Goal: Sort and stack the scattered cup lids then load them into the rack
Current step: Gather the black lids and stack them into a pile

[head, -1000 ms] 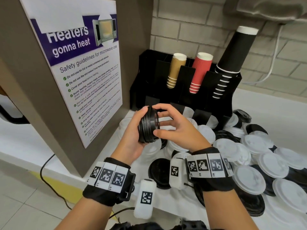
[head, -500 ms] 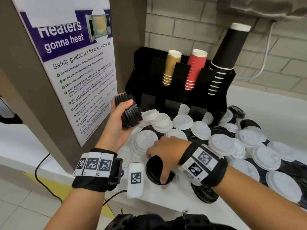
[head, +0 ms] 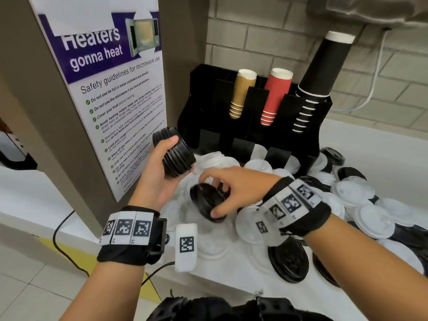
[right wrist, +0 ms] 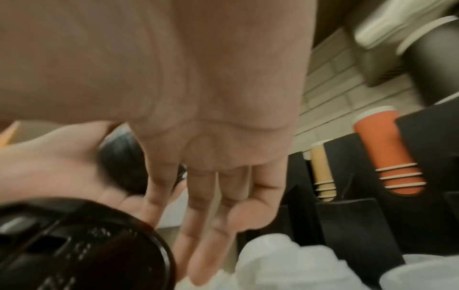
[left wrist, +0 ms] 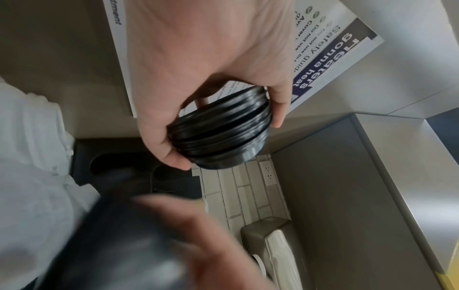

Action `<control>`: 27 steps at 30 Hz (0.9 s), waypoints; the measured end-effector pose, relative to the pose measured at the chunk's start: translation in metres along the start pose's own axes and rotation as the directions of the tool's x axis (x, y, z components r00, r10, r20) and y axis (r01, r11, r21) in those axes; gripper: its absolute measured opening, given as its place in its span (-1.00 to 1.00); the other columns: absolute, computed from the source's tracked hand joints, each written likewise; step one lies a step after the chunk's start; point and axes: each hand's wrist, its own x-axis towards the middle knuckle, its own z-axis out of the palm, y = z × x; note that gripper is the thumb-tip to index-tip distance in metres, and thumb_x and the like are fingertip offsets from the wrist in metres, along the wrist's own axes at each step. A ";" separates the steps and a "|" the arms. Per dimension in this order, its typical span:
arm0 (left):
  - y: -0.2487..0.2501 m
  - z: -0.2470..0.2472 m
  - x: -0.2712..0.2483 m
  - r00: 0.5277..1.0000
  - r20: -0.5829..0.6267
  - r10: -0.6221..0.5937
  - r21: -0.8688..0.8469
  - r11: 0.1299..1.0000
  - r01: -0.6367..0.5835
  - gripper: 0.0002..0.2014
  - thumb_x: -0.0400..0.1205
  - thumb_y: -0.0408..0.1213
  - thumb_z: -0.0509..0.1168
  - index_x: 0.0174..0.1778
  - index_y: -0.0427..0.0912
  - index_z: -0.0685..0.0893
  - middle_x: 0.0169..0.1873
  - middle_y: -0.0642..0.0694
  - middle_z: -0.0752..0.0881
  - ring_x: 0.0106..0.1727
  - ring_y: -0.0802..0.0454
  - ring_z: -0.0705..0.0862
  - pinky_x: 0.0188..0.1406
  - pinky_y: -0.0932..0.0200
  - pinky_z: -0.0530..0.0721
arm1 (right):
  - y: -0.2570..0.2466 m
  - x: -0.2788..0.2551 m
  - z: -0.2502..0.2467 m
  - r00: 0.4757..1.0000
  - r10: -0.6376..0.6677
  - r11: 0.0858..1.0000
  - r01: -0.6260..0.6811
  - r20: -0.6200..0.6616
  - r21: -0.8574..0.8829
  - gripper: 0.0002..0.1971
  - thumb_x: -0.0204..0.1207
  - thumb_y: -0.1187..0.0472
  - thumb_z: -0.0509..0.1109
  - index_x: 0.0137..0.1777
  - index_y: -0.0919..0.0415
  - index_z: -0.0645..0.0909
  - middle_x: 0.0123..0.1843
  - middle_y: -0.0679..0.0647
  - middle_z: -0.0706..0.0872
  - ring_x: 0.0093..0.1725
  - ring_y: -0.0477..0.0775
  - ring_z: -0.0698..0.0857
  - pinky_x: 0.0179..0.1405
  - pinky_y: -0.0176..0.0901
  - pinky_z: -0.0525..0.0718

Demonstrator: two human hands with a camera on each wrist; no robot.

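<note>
Left hand is wrapped around a stack of black lids, thumb on one side, fingers on the other, held up beside the poster and left of the rack. Right hand pinches a single black lid between thumb and fingers, tilted on edge, lifted clear of the bench.

Vs half a second ago: that lid was flat on the bench under the right hand's fingers; now it's up and sits just below the stack. Left hand and stack barely shifted. A second ago both hands were on the stack.

Head view only: loose white lids and black ones spread over the bench right of the hands, plus gold, red and black cup stacks standing in the rack.

Left wrist view only: the stack's ribbed side up close, about five or six lids nested, and empty round wells of the rack behind it. Right hand there is a blur.

Right wrist view only: the embossed top of the single lid, fingers extended past its rim; the stack appears as a dark blur beyond.
</note>
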 end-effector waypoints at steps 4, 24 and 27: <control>-0.002 0.003 -0.003 1.000 0.028 -0.004 -0.018 1.000 0.005 -0.60 0.43 -0.12 0.42 0.15 -0.12 0.54 -0.20 -0.06 0.67 -0.16 0.03 0.66 -0.06 0.03 0.62 | 0.011 -0.006 -0.028 0.973 -0.002 0.980 0.049 -0.231 0.194 -0.34 0.37 0.04 0.60 0.43 -0.17 0.39 0.17 -0.02 0.62 0.06 0.01 0.71 0.09 -0.22 0.68; -0.018 0.025 -0.016 0.985 0.076 -0.158 -0.020 0.987 0.160 -0.29 0.38 0.06 0.41 0.44 -0.20 0.57 0.37 -0.38 0.62 0.42 -0.42 0.56 0.17 -0.23 0.64 | 0.005 -0.008 -0.025 0.908 -0.149 0.856 0.317 -0.391 0.410 -0.30 0.33 0.37 0.59 0.41 -0.10 0.43 0.21 -0.19 0.55 0.18 -0.20 0.64 0.10 -0.03 0.75; -0.019 0.026 -0.016 0.988 0.059 -0.140 -0.040 0.989 0.142 -0.32 0.40 0.07 0.41 0.41 -0.19 0.60 0.34 -0.35 0.65 0.40 -0.43 0.57 0.12 -0.20 0.66 | 0.004 -0.008 -0.025 0.904 -0.139 0.853 0.316 -0.403 0.415 -0.30 0.33 0.36 0.60 0.41 -0.06 0.42 0.21 -0.13 0.55 0.17 -0.17 0.65 0.06 -0.01 0.76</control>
